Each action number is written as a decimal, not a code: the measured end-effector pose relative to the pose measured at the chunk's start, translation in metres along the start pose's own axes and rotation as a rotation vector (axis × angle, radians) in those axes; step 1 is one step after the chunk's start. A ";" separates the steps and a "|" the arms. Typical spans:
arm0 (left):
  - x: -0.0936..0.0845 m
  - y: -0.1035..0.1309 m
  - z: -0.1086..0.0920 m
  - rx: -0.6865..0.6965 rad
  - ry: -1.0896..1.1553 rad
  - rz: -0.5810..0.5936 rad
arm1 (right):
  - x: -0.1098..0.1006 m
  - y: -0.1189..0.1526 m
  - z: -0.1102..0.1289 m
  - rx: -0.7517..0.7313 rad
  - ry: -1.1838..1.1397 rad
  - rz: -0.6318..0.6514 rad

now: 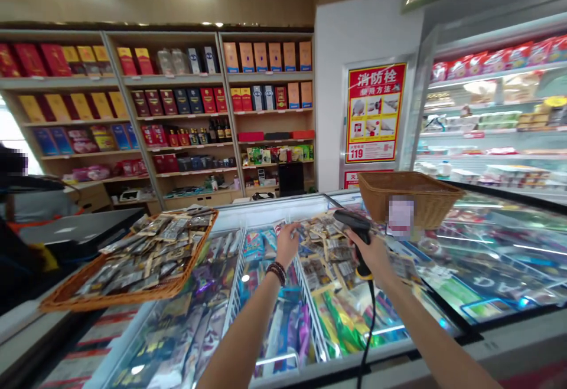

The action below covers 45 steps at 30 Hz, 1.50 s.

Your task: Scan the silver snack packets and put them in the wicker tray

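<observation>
My right hand (370,250) is wrapped round the handle of a black barcode scanner (354,222), whose cord (370,330) hangs down toward me. To its left, my left hand (287,240) has its fingers bent at a small red and white packet (279,228); whether it grips the packet is too small to tell. A beaded bracelet (277,272) circles my left wrist. Both hands are over a freezer case with many packaged items. Brown and clear small packets (330,241) lie between and behind the hands.
An orange wicker tray (119,301) heaped with small packets stands at the left. A deep brown basket (434,209) sits at the back right on the freezer (345,365). Part of a person (22,200) shows at the far left. Shelves (177,82) of boxes line the wall.
</observation>
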<state>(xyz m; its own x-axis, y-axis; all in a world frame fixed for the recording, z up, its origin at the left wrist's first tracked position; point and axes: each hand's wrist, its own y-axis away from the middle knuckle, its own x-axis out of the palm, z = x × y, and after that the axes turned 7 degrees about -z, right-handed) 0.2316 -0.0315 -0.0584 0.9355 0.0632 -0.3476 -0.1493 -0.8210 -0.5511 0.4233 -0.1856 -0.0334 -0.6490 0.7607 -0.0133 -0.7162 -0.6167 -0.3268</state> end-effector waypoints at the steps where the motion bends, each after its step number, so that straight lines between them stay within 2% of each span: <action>1: -0.018 0.002 0.007 0.010 -0.034 -0.016 | 0.013 0.005 0.000 0.018 -0.017 0.039; 4: -0.078 0.009 0.028 0.040 -0.119 -0.079 | 0.057 0.024 0.004 0.053 -0.094 0.169; 8: -0.160 0.019 0.052 0.062 -0.246 -0.220 | 0.117 0.051 0.016 0.033 -0.151 0.348; 12: -0.237 0.025 0.071 0.017 -0.389 -0.371 | 0.170 0.077 0.030 0.032 -0.203 0.471; 15: -0.285 0.028 0.080 -0.087 -0.552 -0.458 | 0.201 0.096 0.041 0.028 -0.246 0.518; 18: -0.315 0.028 0.087 -0.222 -0.735 -0.467 | 0.223 0.112 0.047 0.025 -0.277 0.557; 21: -0.323 0.027 0.090 -0.319 -0.874 -0.299 | 0.237 0.124 0.043 0.026 -0.290 0.574; 24: -0.317 0.026 0.089 -0.382 -1.004 -0.037 | 0.242 0.132 0.032 0.034 -0.230 0.582; 27: -0.310 0.025 0.083 -0.422 -1.094 0.083 | 0.241 0.136 0.024 0.055 -0.196 0.582; 33: -0.308 0.028 0.069 -0.398 -1.154 0.009 | 0.236 0.141 0.018 0.064 -0.208 0.565; 39: -0.305 0.027 0.058 -0.441 -1.188 0.006 | 0.230 0.145 0.021 0.069 -0.195 0.589; 45: -0.305 0.035 0.049 -0.326 -1.206 -0.013 | 0.231 0.145 0.015 0.044 -0.196 0.592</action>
<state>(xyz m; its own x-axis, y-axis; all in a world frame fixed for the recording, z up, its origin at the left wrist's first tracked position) -0.0751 -0.0516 -0.0092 0.0211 0.4104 -0.9117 0.1056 -0.9077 -0.4062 0.1654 -0.1020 -0.0702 -0.9712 0.2383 -0.0054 -0.2275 -0.9334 -0.2775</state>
